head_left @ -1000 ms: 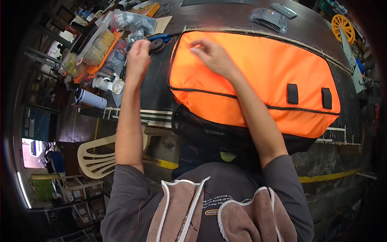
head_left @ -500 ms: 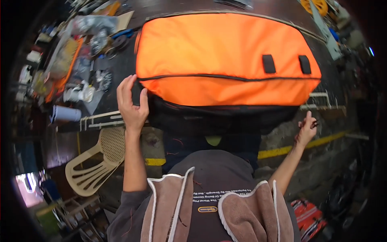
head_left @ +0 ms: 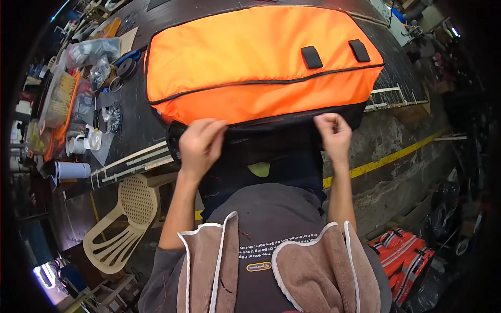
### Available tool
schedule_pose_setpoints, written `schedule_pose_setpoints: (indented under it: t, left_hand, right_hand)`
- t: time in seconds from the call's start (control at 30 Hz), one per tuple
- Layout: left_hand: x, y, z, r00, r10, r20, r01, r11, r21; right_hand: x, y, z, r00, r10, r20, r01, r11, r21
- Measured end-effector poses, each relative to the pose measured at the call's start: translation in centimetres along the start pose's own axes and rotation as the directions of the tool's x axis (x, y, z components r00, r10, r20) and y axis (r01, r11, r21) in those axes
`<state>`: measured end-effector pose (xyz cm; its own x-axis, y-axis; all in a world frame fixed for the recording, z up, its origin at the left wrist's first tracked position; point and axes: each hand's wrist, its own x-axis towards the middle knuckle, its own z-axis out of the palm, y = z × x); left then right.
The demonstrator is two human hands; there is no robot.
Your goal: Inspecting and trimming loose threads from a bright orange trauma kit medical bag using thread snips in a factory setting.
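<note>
A large bright orange fabric bag [head_left: 250, 52] with black piping and two short black loops lies on the dark table. Its near side has a black fabric edge [head_left: 292, 116] that hangs over toward my body. My left hand [head_left: 199, 148] is closed in a pinch at the left part of this black edge. Farther along, my right hand [head_left: 334, 136] has its fingers curled and pressed together at the same edge. What sits between the fingertips is partly hidden, and motion softens the left fingers.
The dark worktable [head_left: 138, 128] holds plastic bags, a roll of dark tape [head_left: 125, 68] and a white cylinder [head_left: 73, 170] at the left. A beige plastic chair [head_left: 128, 216] stands at my left. Red vests with reflective strips [head_left: 402, 258] lie at the lower right.
Both hands have come inward to the bag's near edge, the left from its left corner and the right from beyond its right end. The bag appears shifted up and left in view.
</note>
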<state>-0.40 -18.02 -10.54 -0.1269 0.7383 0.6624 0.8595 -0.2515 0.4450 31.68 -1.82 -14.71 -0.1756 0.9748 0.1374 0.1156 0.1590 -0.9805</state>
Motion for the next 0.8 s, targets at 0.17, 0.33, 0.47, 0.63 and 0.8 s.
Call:
schedule_pose_setpoints:
  t: [0.17,0.33,0.47,0.63,0.8]
  left_hand:
    - [1.5,0.6,2.3,0.987,-0.013,0.162,0.004,0.999,0.053]
    - [1.3,0.7,3.6,0.984,0.087,0.152,-0.111,0.981,0.161]
    - [0.8,1.1,3.6,0.979,0.15,0.136,-0.161,0.984,0.076]
    - [-1.4,2.2,0.3,0.96,0.18,0.217,-0.122,0.959,-0.256]
    - [-4.2,-1.4,-3.9,0.935,-0.233,-0.268,0.262,0.962,0.079]
  right_hand:
    - [-2.5,-3.4,8.8,0.867,-0.33,0.374,0.391,0.915,-0.1]
    - [-1.7,-0.3,9.7,0.736,-0.568,0.368,0.669,0.693,-0.269]
    - [-2.7,-0.4,9.6,0.749,-0.543,0.38,0.649,0.716,-0.257]
    - [-3.3,-0.8,6.7,0.736,-0.517,0.437,0.641,0.741,-0.201]
    - [-1.8,3.9,-1.8,0.956,-0.283,-0.077,0.255,0.931,-0.261]
